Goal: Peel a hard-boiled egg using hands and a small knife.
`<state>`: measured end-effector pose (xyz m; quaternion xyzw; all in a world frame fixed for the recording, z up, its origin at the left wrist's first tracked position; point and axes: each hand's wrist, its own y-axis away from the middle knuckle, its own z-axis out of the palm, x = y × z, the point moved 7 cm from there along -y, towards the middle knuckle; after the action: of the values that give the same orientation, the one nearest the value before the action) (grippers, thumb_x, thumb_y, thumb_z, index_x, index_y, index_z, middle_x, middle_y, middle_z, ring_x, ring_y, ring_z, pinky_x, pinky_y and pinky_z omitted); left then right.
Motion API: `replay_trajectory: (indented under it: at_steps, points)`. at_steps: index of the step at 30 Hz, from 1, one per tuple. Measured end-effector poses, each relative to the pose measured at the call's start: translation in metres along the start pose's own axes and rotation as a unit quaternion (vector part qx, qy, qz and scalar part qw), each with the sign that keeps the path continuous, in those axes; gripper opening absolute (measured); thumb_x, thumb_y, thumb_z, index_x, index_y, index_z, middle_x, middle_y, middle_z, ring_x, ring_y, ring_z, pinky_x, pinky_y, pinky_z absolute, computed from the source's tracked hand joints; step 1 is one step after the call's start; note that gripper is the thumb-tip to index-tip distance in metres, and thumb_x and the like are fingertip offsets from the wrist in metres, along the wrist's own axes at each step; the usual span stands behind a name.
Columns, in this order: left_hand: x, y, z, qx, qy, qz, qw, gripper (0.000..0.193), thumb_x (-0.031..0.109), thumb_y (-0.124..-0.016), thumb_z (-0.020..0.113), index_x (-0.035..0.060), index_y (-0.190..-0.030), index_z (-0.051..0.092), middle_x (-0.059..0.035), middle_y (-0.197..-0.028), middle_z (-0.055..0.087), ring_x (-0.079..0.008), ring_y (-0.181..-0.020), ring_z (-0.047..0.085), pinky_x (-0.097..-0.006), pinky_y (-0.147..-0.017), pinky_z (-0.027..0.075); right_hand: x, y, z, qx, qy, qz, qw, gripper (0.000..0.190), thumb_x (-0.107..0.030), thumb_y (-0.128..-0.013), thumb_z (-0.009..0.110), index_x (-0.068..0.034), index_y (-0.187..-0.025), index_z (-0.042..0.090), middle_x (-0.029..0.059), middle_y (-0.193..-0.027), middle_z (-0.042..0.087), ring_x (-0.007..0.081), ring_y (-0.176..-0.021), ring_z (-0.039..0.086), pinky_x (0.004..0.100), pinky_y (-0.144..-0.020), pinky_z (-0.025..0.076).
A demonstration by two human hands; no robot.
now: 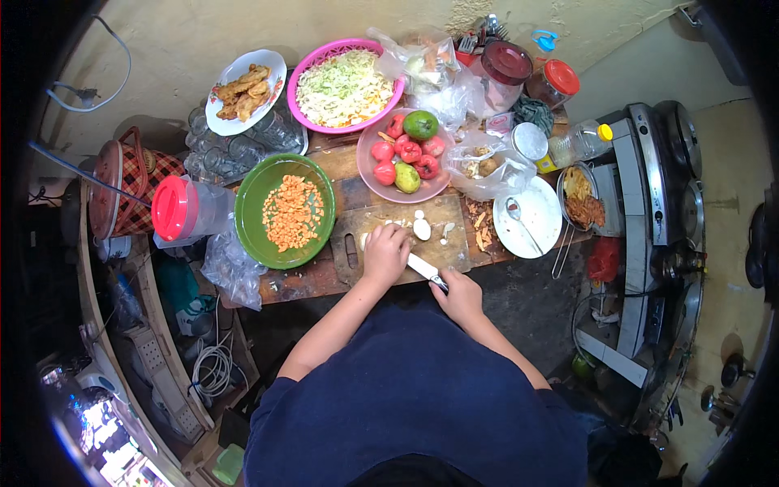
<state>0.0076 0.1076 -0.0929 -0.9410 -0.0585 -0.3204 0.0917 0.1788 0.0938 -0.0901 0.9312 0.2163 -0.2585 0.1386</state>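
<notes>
My right hand grips the dark handle of a kitchen knife, its blade pointing up and left toward my other hand. Fingers bent, my left hand presses down on a pale piece of food, mostly hidden beneath it. Both are over a worn wooden cutting board with a handle slot. A white oval piece of food and a few small white bits lie just beyond my fingers. Left of the board, a green plastic basin holds diced orange vegetable.
Behind the board stand a pink bowl of fruit and a pink basket of shredded vegetables. A white plate with a spoon sits right, near orange scraps. Drinking glasses and a lidded pitcher crowd the left; a stove stands far right.
</notes>
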Motion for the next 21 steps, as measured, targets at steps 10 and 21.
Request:
replay_trajectory:
  at_steps: [10, 21]
  points:
    - [0.002, -0.015, 0.041, -0.004, 0.052, -0.145, 0.988, 0.026, 0.011, -0.069, 0.07, 0.0026, -0.091, 0.061, -0.0119, -0.085, 0.058, -0.0243, -0.075, 0.058, -0.0339, -0.069, 0.047, 0.078, 0.016, -0.025, -0.05, -0.047, 0.085, 0.994, 0.021, -0.024, -0.085, 0.049, -0.004, -0.087, 0.052, 0.0165, -0.073, 0.062, 0.0353, -0.067, 0.06, 0.0445, -0.058, 0.045]
    - [-0.061, 0.068, -0.024, 0.348, 0.362, -0.373, 0.78, 0.021, 0.004, -0.084, 0.06, 0.0005, -0.102, 0.049, -0.0083, -0.093, 0.059, -0.0083, -0.077, 0.057, -0.0183, -0.059, 0.043, 0.014, -0.039, 0.02, -0.202, -0.007, -0.072, 0.977, 0.026, -0.027, -0.09, 0.043, -0.002, -0.09, 0.05, 0.0206, -0.064, 0.059, 0.0373, -0.06, 0.06, 0.0484, -0.056, 0.047]
